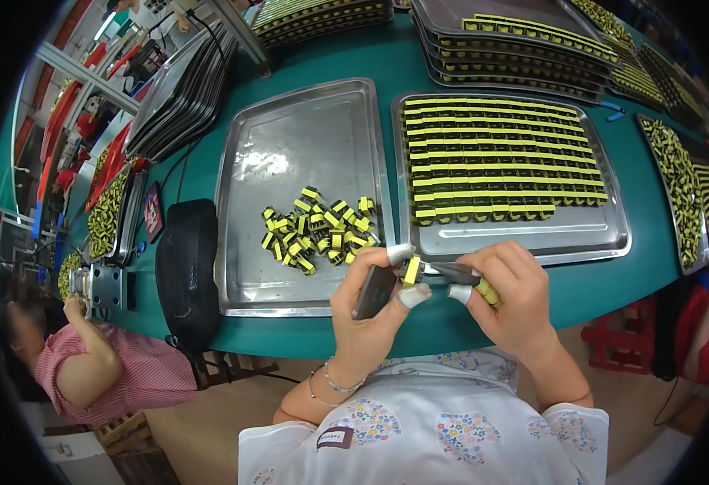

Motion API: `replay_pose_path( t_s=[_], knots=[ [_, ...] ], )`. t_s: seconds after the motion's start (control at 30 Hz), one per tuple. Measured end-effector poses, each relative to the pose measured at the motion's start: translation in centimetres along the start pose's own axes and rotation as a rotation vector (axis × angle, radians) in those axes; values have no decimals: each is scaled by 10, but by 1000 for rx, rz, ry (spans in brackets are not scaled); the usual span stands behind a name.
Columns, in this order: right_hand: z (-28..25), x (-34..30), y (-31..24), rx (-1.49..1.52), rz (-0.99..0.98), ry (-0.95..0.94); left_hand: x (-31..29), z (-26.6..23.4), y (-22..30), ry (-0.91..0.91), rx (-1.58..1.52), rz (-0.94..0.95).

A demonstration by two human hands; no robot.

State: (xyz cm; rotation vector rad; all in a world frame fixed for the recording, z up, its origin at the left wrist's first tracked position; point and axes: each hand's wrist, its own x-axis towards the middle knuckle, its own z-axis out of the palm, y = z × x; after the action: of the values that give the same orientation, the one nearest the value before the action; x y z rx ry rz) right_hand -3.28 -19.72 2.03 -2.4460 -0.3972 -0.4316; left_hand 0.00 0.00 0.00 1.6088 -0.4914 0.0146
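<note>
My left hand has white-wrapped fingertips and pinches a small yellow-and-black coil part between thumb and forefinger. A dark flat piece lies against its palm. My right hand, its thumb tip also wrapped in white, grips a small hand tool with a dark tapering tip and a yellow-green handle; its exact kind is partly hidden by my fingers. The tool's tip points left and meets or nearly meets the coil part. Beyond my left hand, a metal tray carries a loose heap of similar coil parts.
Neat rows of coil parts fill most of a second metal tray on the green table. Stacked trays stand behind it, more trays lean at left. A black case lies left; a person sits beyond.
</note>
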Motion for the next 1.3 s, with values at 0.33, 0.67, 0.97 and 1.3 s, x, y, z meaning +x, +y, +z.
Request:
replay_pose_path(
  t_s=[0.33, 0.67, 0.97, 1.3],
  knots=[
    [27, 13, -10, 981, 220, 3, 8, 6, 24, -22, -636, -432],
    [28, 7, -16, 1371, 408, -22, 4, -8, 4, 44, -548, -213],
    [27, 12, -22, 816, 144, -16, 17, 3, 15, 93, -1079, -181],
    [39, 13, -30, 567, -34, 181, 16, 14, 24, 87, -754, -164]
  ],
)
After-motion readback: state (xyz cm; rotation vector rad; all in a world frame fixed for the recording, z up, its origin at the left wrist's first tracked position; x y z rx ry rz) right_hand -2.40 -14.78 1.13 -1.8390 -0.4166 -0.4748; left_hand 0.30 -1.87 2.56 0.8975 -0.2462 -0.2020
